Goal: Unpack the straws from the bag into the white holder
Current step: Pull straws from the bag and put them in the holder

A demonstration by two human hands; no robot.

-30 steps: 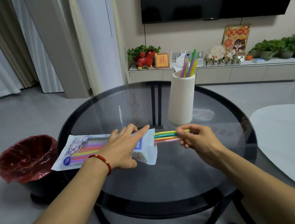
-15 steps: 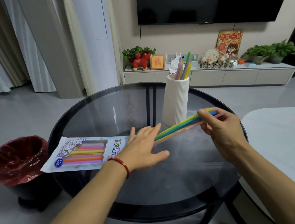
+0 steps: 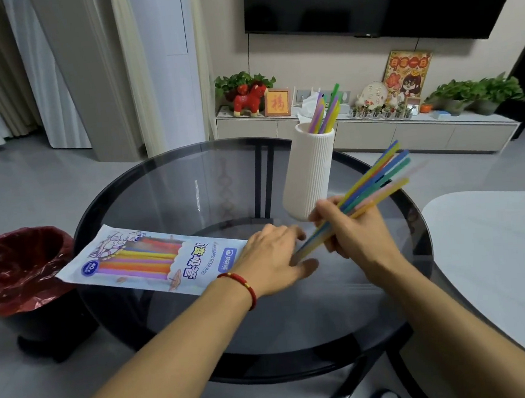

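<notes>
The bundle of straws (image 3: 376, 182) you have in your right hand (image 3: 348, 233) is clear of the bag: your fingers are closed around it near its lower end, and the free ends fan up and to the right, tilted well off vertical and just to the right of the white holder (image 3: 311, 173). The holder stands upright on the glass table (image 3: 166, 187), behind your hand, with a few straws already standing in it (image 3: 323, 112), so part of the job looks done. Your left hand (image 3: 272, 261) lies flat and open on the mouth end of the bag (image 3: 146, 261), pinning it to the table; it grips nothing. Through the bag's clear window you can see plenty of straws still inside, yellow, orange, pink and purple, so by the look of it more than one pull remains after this bundle. What is left for this handful is to stand it up and drop it into the holder's mouth; the ends are splayed, so you would probably want them gathered first. A bin with a red liner (image 3: 18, 268) sits on the floor left of the table, likely for the empty bag.
</notes>
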